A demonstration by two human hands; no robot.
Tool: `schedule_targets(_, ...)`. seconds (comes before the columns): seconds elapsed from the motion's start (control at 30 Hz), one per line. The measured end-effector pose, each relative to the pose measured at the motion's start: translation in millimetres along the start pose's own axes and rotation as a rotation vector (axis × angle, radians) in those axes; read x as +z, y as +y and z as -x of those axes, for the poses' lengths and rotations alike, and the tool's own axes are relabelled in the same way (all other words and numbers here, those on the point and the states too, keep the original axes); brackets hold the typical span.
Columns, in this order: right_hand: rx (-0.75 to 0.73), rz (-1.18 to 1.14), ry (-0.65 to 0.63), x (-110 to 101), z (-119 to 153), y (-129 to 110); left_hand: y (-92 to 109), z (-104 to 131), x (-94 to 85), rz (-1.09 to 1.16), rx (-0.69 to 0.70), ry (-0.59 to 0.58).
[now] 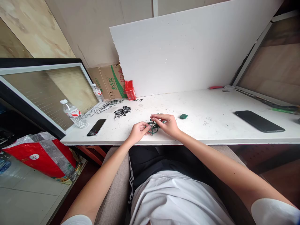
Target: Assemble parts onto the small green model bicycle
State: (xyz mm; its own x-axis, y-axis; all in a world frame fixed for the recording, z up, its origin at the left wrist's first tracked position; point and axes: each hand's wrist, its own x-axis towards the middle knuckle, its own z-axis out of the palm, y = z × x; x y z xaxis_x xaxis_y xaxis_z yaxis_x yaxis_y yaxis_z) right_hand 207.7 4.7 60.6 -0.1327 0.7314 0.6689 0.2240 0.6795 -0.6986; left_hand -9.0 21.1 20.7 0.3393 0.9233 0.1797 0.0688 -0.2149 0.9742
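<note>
A small dark green spoked wheel model point(153, 128) stands at the front edge of the white table, between both hands. My left hand point(139, 131) pinches its left side with thumb and fingertips. From the right, my right hand point(167, 123) reaches over its top, fingers and thumb closed near the upper rim; whatever lies between those fingertips is too small to make out. Part of the model is hidden behind the right hand. A green lump point(183, 116) rests on the table to the right of the hands.
Black plastic parts point(122, 111) and thin frames point(109, 106) lie back left. A phone point(96, 127), water bottles point(74, 114), a red box point(130, 90) and a carton point(109, 82) are also left. Far right lies a black slab point(259, 121). A white board point(187, 50) stands behind.
</note>
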Motion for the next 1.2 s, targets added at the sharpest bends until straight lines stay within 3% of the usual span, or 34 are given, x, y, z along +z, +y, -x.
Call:
schedule_targets(0.53, 0.081, -0.084, 0.016, -3, -3, 5, -2, -1, -2.6, -0.028, 0.002, -0.001)
schedule_targets(0.93, 0.109, -0.209, -0.127, -10, -7, 7, -3, -2, -2.8, -0.035, 0.000, 0.014)
schedule_targets(1.2, 0.037, -0.089, -0.192, -9, -8, 3, -4, -3, -3.8, -0.029, 0.012, -0.006)
